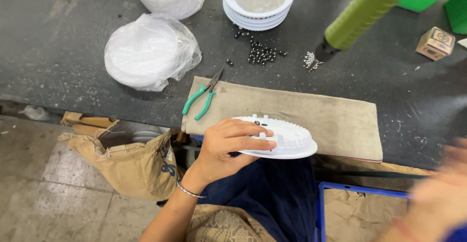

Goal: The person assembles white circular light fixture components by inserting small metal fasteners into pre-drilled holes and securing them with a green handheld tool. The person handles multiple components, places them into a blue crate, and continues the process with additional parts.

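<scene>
While its fingers (245, 134) curl closed over the near rim, the left hand (221, 147) grips a white ribbed disc (287, 137), held level above the lap just before the brown cloth pad (311, 113). The right hand (440, 193) is blurred; I cannot tell its grip. Green-handled pliers (202, 100) lie on the pad's left corner.

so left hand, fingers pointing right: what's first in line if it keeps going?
The left hand already grips the white disc. Past its rim, probably the brown mat; depth unclear.
</scene>
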A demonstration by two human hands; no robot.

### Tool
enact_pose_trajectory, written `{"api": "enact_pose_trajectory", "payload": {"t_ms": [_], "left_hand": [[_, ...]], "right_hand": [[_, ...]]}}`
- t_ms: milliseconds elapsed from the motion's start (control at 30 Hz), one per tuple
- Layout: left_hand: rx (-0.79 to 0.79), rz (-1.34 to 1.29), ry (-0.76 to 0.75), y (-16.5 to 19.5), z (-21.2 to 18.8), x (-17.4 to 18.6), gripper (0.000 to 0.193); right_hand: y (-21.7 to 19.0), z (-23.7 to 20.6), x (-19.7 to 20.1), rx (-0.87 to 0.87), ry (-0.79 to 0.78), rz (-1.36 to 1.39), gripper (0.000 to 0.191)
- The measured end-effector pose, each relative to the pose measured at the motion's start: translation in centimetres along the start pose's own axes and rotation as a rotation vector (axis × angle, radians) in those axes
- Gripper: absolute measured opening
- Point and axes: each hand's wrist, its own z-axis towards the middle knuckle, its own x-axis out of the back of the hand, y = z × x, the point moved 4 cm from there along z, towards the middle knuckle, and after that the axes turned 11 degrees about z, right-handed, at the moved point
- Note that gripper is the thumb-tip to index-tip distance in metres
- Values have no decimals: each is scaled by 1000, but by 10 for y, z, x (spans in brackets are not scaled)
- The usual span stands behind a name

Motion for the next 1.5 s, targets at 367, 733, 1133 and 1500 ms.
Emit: {"api": "enact_pose_trajectory", "payload": {"t_ms": [367,733,1133,1500], "left_hand": [[11,-9,1,5,-3,-8,33],[25,-18,45,1,-4,-6,27],[37,-28,73,0,-4,-7,25],[-3,-15,-3,1,-5,-1,28]], "right_hand": [[24,-81,-153,-283,-581,-136,56],[20,-81,-166,-250,-576,-135,49],[21,-82,-169,-265,-570,-135,48],[21,-83,-170,-253,-565,-126,49]]}}
